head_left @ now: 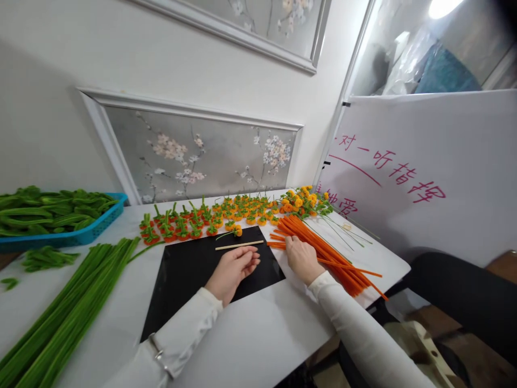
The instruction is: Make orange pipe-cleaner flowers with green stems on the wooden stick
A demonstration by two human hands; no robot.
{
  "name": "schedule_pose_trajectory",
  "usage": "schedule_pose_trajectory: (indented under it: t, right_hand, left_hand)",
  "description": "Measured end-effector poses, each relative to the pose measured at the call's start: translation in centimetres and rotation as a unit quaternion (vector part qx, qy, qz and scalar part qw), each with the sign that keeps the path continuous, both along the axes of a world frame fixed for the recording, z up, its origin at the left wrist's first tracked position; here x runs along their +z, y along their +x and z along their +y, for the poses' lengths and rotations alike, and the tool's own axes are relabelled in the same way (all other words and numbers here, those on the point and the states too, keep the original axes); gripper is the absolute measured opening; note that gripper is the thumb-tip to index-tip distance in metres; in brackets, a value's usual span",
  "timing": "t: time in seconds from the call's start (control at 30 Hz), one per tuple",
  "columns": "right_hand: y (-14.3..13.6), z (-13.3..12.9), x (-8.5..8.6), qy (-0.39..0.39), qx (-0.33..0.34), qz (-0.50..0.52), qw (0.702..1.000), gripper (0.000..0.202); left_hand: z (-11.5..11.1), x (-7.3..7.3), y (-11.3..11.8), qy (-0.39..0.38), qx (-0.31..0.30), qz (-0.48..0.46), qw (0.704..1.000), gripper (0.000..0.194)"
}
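Observation:
My right hand (301, 260) is at the left side of a bundle of orange pipe cleaners (335, 253), its fingers closed on the near strands; their tips are partly hidden. Over a black mat (177, 285) is my left hand (234, 271), loosely curled with thumb and fingers together and nothing visible in it. A thin pale wooden stick (238, 246) lies on the mat just beyond that hand. Behind the stick rests a small orange-yellow flower (237, 231) with a green stem.
Rows of small orange and green flower pieces (196, 223) stand behind the mat, with a flower bunch (299, 202) at the back right. Long green pipe cleaners (72, 307) lie left. A blue basket (97, 229) holds green pieces. A whiteboard (424, 140) stands right of the table.

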State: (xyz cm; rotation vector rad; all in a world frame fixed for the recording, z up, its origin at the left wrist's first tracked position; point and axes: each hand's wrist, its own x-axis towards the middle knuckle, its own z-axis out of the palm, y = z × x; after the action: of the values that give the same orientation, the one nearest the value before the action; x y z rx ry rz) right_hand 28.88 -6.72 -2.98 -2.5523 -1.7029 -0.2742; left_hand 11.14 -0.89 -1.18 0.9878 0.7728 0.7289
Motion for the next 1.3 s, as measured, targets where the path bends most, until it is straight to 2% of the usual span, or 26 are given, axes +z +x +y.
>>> schedule_pose_trajectory:
  t: [0.13,0.23,0.43,0.53,0.63,0.7,0.8,0.9,0.97,1.0,1.13,1.3]
  right_hand:
    - [0.5,-0.5,0.5,0.001,0.013,0.032,0.999,0.020]
    - [-0.4,-0.9,1.4,0.020,0.051,0.057,0.997,0.016]
    - [-3.4,-1.2,3.1,0.050,0.135,0.107,0.984,0.014]
    - [-4.2,-1.0,4.2,0.101,0.172,0.144,0.969,0.017]
    - [-4.9,-0.2,5.5,0.171,0.249,0.191,0.934,0.024]
    - [-5.6,0.6,6.2,0.186,0.313,0.218,0.906,0.023]
    - [-7.7,2.5,6.1,0.209,0.364,0.296,0.858,0.020]
    - [-10.5,4.3,4.6,0.202,0.337,0.484,0.782,0.016]
    - [-12.2,5.3,3.2,0.167,0.276,0.637,0.700,0.012]
    - [-12.8,5.6,2.5,0.164,0.264,0.660,0.684,0.011]
    - [-13.6,6.2,0.8,0.165,0.240,0.698,0.655,0.017]
    - [-12.9,6.0,0.5,0.142,0.228,0.726,0.633,0.019]
  left_hand:
    - [-0.9,-0.6,3.2,-0.024,-0.027,-0.007,0.999,0.015]
    - [-1.1,-1.3,4.2,-0.030,-0.025,-0.022,0.999,0.013]
    - [-0.1,-1.6,3.3,-0.007,0.015,-0.060,0.998,0.004]
    - [0.2,-1.2,1.4,0.005,0.023,-0.066,0.998,0.013]
    - [0.3,-0.2,-1.4,0.016,0.015,-0.058,0.998,0.021]
    - [0.4,0.6,-3.4,0.026,0.015,-0.047,0.998,0.021]
    - [0.7,1.5,-6.2,0.070,0.034,-0.024,0.997,0.022]
    - [0.9,1.7,-8.0,0.092,0.084,-0.019,0.992,0.025]
    - [0.9,1.4,-8.5,0.101,0.112,-0.029,0.988,0.027]
    - [0.9,1.2,-8.5,0.105,0.123,-0.033,0.986,0.027]
    - [0.9,0.1,-8.3,0.108,0.138,-0.036,0.984,0.024]
    - [1.1,-0.8,-8.2,0.107,0.123,-0.019,0.986,0.022]
